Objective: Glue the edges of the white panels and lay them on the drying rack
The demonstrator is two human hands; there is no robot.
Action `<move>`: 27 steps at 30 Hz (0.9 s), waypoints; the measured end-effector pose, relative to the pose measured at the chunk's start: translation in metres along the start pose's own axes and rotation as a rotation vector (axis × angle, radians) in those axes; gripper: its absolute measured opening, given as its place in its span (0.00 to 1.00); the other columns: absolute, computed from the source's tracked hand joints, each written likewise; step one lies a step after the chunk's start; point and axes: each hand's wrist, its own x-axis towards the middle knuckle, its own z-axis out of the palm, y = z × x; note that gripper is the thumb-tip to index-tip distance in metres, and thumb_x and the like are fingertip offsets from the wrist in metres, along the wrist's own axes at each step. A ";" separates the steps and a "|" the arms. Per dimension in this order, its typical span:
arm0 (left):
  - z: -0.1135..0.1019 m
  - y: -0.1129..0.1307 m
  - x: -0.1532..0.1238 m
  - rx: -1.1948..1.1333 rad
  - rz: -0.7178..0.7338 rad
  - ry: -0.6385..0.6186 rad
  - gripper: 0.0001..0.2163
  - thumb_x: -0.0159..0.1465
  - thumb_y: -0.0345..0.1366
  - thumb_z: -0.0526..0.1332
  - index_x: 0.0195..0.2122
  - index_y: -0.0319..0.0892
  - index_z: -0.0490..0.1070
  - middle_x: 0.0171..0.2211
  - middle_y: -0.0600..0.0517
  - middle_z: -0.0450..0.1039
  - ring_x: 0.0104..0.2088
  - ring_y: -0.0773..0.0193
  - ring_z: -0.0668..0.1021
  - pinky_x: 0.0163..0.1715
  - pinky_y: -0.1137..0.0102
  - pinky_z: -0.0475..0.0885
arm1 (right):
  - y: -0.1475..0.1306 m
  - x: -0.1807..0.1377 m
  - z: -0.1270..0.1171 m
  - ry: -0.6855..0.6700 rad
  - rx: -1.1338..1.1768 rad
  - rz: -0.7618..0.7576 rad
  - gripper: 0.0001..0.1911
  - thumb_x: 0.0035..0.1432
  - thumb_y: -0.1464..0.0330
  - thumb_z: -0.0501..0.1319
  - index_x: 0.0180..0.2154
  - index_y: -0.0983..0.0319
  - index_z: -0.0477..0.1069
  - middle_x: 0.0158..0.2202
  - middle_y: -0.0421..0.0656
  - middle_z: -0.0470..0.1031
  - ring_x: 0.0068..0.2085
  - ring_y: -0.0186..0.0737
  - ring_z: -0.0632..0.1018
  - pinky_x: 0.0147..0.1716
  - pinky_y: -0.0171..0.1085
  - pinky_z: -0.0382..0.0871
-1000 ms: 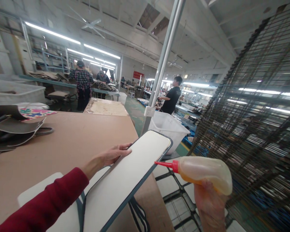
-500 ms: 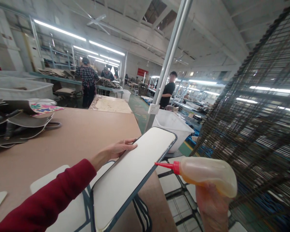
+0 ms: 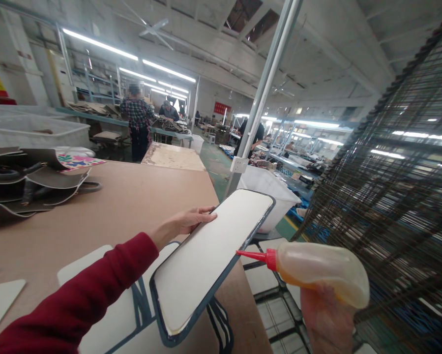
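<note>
My left hand (image 3: pixel 191 220) grips the left edge of a long white panel with a dark blue rim (image 3: pixel 209 255), holding it tilted above the brown table (image 3: pixel 125 206). My right hand (image 3: pixel 326 319) is closed round a soft translucent glue bottle (image 3: pixel 320 270) with amber liquid. Its red nozzle (image 3: pixel 255 256) points left at the panel's right edge, almost touching the rim. More white panels with blue straps (image 3: pixel 128 314) lie on the table under the held one.
Dark bag pieces and a flowered piece (image 3: pixel 40 177) are stacked at the table's left. A tall wire drying rack (image 3: pixel 390 196) fills the right side. A white bin (image 3: pixel 268 194) and metal post (image 3: pixel 265 93) stand beyond the table. Several people work at benches in the distance.
The view has drifted so everything sits a little more to the right. The panel and bottle keep the same relation, nozzle at the panel's right rim.
</note>
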 end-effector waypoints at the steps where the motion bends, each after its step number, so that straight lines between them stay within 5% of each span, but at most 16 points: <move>1: 0.001 0.001 0.000 -0.002 -0.001 0.005 0.39 0.49 0.39 0.75 0.61 0.38 0.63 0.44 0.43 0.79 0.35 0.59 0.81 0.36 0.69 0.77 | 0.000 0.000 0.000 -0.005 -0.004 0.002 0.17 0.47 0.67 0.72 0.41 0.56 0.75 0.35 0.39 0.81 0.35 0.42 0.81 0.30 0.35 0.78; 8: -0.004 0.002 0.012 -0.001 0.005 -0.007 0.37 0.47 0.40 0.76 0.58 0.40 0.68 0.43 0.43 0.80 0.34 0.58 0.81 0.35 0.67 0.78 | 0.004 -0.006 -0.006 -0.023 -0.030 0.005 0.16 0.47 0.64 0.72 0.40 0.57 0.75 0.33 0.39 0.81 0.32 0.39 0.81 0.34 0.35 0.78; 15: -0.004 0.009 0.019 -0.012 0.020 0.016 0.34 0.45 0.39 0.77 0.54 0.40 0.71 0.40 0.44 0.81 0.33 0.58 0.81 0.33 0.68 0.78 | 0.002 -0.010 -0.002 0.020 -0.026 0.034 0.19 0.44 0.63 0.73 0.40 0.58 0.75 0.37 0.43 0.81 0.45 0.48 0.80 0.37 0.40 0.78; 21: -0.002 0.013 0.022 -0.031 0.019 0.029 0.31 0.44 0.37 0.77 0.51 0.39 0.74 0.36 0.45 0.81 0.30 0.59 0.81 0.31 0.68 0.77 | 0.004 -0.012 -0.002 -0.056 -0.025 0.051 0.18 0.46 0.63 0.72 0.41 0.57 0.76 0.35 0.43 0.81 0.35 0.46 0.82 0.35 0.42 0.78; 27: -0.001 0.018 0.025 -0.032 0.008 0.062 0.29 0.46 0.35 0.76 0.51 0.39 0.73 0.35 0.46 0.81 0.30 0.59 0.81 0.32 0.68 0.77 | 0.009 -0.015 -0.005 -0.065 -0.027 0.062 0.18 0.47 0.62 0.71 0.42 0.58 0.76 0.35 0.45 0.81 0.35 0.47 0.82 0.32 0.41 0.79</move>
